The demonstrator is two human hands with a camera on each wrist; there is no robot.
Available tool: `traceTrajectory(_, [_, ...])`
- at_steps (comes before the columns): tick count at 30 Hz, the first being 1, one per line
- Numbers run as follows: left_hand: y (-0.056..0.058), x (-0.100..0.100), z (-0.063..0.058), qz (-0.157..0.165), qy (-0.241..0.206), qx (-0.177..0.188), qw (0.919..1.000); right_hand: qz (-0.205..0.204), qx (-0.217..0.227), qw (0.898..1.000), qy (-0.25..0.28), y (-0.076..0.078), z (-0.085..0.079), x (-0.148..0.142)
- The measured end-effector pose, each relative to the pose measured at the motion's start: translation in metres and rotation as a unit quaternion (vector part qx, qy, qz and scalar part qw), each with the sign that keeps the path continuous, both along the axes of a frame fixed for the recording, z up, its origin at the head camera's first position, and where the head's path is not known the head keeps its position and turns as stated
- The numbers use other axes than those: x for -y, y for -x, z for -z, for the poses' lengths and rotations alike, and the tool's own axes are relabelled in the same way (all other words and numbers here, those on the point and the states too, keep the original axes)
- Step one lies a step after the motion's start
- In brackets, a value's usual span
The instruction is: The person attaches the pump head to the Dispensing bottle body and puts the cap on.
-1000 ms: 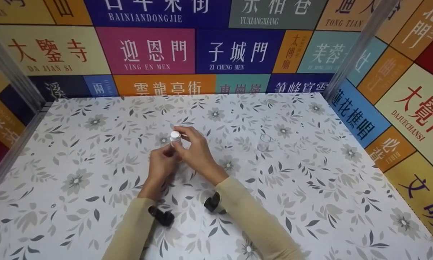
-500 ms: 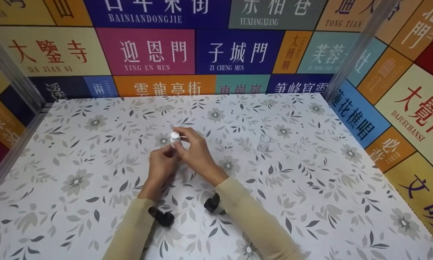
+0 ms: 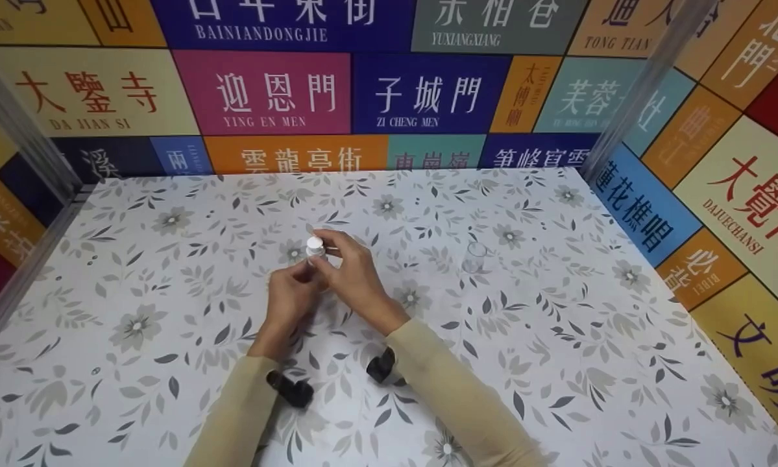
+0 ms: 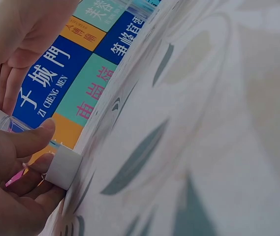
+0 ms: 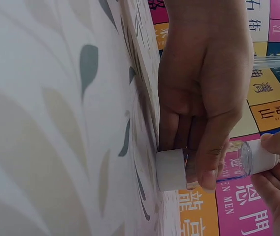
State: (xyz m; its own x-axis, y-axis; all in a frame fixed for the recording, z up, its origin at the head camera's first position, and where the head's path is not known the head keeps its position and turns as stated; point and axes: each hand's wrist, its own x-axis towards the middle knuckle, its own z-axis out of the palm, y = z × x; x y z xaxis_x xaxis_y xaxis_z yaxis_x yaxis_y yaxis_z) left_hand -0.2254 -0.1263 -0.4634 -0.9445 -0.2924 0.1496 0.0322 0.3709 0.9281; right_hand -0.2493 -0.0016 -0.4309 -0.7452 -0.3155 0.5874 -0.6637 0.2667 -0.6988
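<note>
A small clear bottle with a white top (image 3: pixel 315 245) stands upright between both hands near the table's middle. Its white base (image 5: pixel 171 170) sits right at the tablecloth, and the clear body (image 5: pixel 235 150) shows above it in the right wrist view. My left hand (image 3: pixel 290 295) grips the lower body just above that base, thumb along its side. With thumb and fingers, my right hand (image 3: pixel 357 275) pinches the white top; in the right wrist view these fingers (image 5: pixel 277 145) enter from the right edge. Part of the body is hidden behind the left fingers.
To the right of the hands, a clear, hollow cylinder like a small cup (image 3: pixel 475 257) stands on the floral tablecloth (image 3: pixel 544 363). Panels with printed characters (image 3: pixel 427 94) wall the back and sides, with metal posts (image 3: pixel 635 97) at the corners.
Over the last second the right thumb and fingers have shifted slightly at the white top. The left hand, the bottle and the clear cylinder stay in place.
</note>
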Motion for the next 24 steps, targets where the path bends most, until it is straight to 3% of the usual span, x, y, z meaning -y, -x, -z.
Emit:
traceTrajectory(15, [-0.0006, 0.0006, 0.0012, 0.008, -0.005, 0.002, 1.0, -0.011, 0.034, 0.999, -0.005, -0.0016, -0.0028, -0.001])
traceTrajectory(24, [-0.0009, -0.0004, 0.0001, -0.002, -0.006, 0.0, 1.0, 0.0, 0.019, 1.0, 0.011, -0.0008, 0.0, 0.0008])
